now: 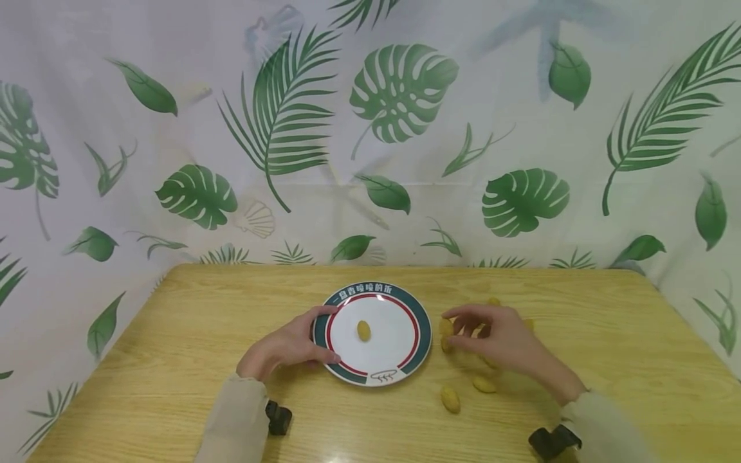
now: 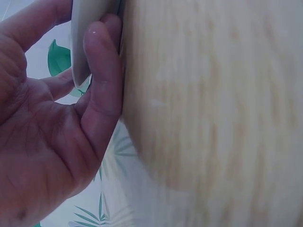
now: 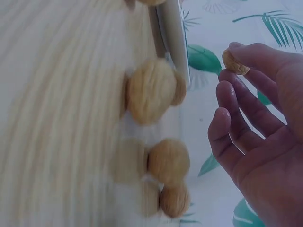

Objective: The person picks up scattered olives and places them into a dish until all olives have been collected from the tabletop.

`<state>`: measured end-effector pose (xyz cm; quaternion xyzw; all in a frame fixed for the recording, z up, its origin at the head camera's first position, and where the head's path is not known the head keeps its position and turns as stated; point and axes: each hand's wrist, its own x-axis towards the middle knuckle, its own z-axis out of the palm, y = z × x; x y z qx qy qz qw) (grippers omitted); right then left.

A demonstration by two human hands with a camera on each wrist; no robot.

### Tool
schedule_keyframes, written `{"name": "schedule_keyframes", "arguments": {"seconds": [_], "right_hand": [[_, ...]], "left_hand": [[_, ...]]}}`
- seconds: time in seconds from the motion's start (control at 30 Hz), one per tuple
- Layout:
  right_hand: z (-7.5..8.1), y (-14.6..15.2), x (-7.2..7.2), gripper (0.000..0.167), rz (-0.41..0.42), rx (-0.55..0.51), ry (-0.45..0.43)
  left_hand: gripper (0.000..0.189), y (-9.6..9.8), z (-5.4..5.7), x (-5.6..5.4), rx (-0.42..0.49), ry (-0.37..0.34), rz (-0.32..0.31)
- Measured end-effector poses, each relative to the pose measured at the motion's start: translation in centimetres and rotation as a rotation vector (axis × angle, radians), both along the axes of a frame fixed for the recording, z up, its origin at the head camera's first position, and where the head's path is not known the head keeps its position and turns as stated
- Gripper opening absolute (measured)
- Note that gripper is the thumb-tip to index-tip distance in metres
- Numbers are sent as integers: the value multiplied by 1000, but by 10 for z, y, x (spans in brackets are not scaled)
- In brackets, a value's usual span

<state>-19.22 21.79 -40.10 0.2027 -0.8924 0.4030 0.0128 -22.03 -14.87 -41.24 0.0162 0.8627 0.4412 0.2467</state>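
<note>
A white plate (image 1: 393, 334) with a dark green rim and red ring sits on the table, one walnut (image 1: 363, 330) lying on it. My left hand (image 1: 292, 341) grips the plate's left edge. In the left wrist view some of its fingers (image 2: 104, 71) reach under the rim. Just right of the plate, my right hand (image 1: 503, 337) pinches a walnut (image 3: 235, 62) between thumb and fingertips, raised above the table. Several loose walnuts lie around and beneath that hand, partly hidden by it; among them are one walnut (image 1: 449, 399) and another walnut (image 1: 484, 384) nearer the front.
The wooden table (image 1: 173, 360) carries the plate and the walnuts. Behind it hangs a white curtain (image 1: 312, 225) printed with green leaves, close along the table's back edge. Dark wrist cameras are strapped at both sleeves.
</note>
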Motion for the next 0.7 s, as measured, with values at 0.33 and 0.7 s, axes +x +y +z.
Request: {"name": "schedule_keyframes", "arguments": {"seconds": [0.33, 0.7], "right_hand": [[2, -28, -6, 29, 88, -56, -33], [0, -56, -7, 29, 144, -55, -44]], "left_hand": [[93, 2, 1, 0, -11, 3, -11], [93, 2, 3, 0, -19, 6, -23]]}}
